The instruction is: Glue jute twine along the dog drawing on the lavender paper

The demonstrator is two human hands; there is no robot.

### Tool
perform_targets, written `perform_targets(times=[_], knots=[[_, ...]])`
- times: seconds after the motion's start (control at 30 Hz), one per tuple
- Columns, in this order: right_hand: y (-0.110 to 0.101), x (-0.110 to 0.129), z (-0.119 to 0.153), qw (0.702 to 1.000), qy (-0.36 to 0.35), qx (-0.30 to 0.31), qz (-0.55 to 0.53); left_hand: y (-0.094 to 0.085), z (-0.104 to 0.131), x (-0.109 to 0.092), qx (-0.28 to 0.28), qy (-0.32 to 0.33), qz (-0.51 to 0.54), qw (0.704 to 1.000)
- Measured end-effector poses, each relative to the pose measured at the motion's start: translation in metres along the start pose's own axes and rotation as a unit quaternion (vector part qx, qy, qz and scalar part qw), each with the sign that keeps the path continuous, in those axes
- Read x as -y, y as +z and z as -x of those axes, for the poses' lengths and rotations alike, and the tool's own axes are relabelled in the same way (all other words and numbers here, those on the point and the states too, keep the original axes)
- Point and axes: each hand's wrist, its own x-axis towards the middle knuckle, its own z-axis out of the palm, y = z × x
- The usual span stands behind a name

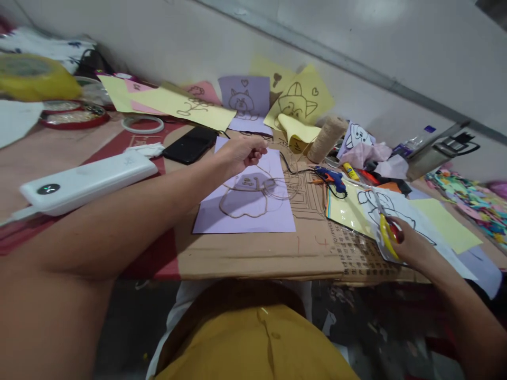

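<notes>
Holding Scissors Beside Our String Picture

We have a purple sheet flat on the cardboard in front of us. Brown string makes a round shape on it, and thin loops spill over the sheet's right side.

Our left hand is over the top part of the sheet. Its fingers curl in, almost like a small fist. We cannot tell if they pinch some string or how tightly they close. Our right hand is well off to the right, closed around the yellow handles of the scissors, over a white drawing sheet. The blades point away from us.

The blue glue gun lies between the purple sheet and the scissors, and the string roll leans just behind it.

We seem to be in the middle of shaping the string, with the scissors handy. From here, we think the next move calls for keeping the string shape still, steering clear of the glue gun's tip, and minding those loose loops so they do not snag.
</notes>
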Motion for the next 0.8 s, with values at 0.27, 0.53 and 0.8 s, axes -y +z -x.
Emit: perform_targets(times=[0.27, 0.53, 0.8], knots=[[-0.025, 0.060, 0.043, 0.949, -0.054, -0.202, -0.235, -0.002, -0.004, 0.001, 0.001, -0.009, 0.027, 1.000], [-0.018, 0.196, 0.031, 0.907, -0.312, -0.134, -0.248, 0.003, 0.001, 0.004, 0.012, 0.007, 0.053, 0.999], [-0.005, 0.249, 0.002, 0.899, -0.375, -0.116, -0.195, -0.001, 0.003, -0.003, -0.038, 0.038, 0.110, 0.993]])
